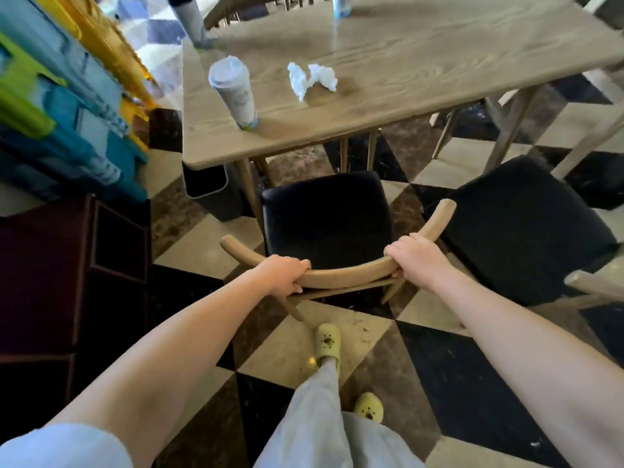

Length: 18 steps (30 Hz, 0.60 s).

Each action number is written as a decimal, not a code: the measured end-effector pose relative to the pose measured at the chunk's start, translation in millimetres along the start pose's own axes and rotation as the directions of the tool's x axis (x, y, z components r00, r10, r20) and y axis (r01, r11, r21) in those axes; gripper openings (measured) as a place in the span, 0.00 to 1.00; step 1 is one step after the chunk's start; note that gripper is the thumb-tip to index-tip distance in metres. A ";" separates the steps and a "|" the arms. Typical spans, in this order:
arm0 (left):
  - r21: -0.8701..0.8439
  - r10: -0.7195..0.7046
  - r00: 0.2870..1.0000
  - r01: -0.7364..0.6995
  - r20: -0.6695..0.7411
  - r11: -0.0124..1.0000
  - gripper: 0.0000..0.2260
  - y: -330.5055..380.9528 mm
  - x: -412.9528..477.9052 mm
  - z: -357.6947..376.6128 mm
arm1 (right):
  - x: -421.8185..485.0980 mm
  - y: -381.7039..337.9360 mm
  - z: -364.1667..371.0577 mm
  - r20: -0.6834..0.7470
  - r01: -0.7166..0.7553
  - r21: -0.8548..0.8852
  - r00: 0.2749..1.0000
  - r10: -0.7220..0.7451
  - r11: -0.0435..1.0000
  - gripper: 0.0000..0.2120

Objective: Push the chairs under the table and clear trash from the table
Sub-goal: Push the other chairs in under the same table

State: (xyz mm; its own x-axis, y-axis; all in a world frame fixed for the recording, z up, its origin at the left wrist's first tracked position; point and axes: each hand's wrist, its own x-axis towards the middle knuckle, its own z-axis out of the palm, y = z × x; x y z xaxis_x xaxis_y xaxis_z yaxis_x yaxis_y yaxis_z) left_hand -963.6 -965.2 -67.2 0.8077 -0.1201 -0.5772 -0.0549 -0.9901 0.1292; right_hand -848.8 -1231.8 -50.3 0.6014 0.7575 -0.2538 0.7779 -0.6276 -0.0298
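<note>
A wooden chair with a black seat (pixel 326 214) stands in front of me, pulled out from the wooden table (pixel 422 72). My left hand (pixel 287 273) grips the left part of its curved backrest (pixel 347 272); my right hand (pixel 417 258) grips the right part. A second black-seated chair (pixel 530 228) stands to the right, also out from the table. On the table lie a white lidded paper cup (pixel 234 91) and crumpled white tissue (pixel 312 77). A grey cup (pixel 189 20) and a bottle (pixel 342 5) stand at the far edge.
A dark bin (pixel 211 194) sits on the floor by the table's left leg. Colourful stacked items (pixel 60 106) and a dark wooden cabinet (pixel 67 278) fill the left side. My feet in yellow slippers (pixel 328 341) stand on the chequered floor behind the chair.
</note>
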 end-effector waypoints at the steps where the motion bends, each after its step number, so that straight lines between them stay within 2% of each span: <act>1: -0.007 0.005 1.000 -0.005 -0.005 1.000 0.16 -3.0 6.2 -5.0 | 8.7 7.2 0.2 -0.004 0.001 -0.007 1.000 -0.001 1.000 0.13; 10: -0.028 0.034 0.998 -0.036 -0.058 0.999 0.18 -49.7 59.4 -57.8 | 100.6 51.7 -4.1 -0.054 0.042 -0.014 0.998 -0.043 0.999 0.13; 18: -0.017 0.044 0.997 -0.046 -0.070 0.999 0.19 -80.0 95.9 -85.9 | 158.0 75.4 -16.8 0.020 0.058 -0.023 0.998 -0.058 0.998 0.14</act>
State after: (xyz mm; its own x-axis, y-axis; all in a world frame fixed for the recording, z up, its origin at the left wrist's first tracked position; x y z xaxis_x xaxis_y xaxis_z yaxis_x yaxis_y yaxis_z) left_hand -831.3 -891.2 -63.6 0.8438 -0.1584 -0.5128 -0.0814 -0.9822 0.1693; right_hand -692.0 -1156.5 -76.4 0.5519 0.7886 -0.2712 0.8154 -0.5784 -0.0225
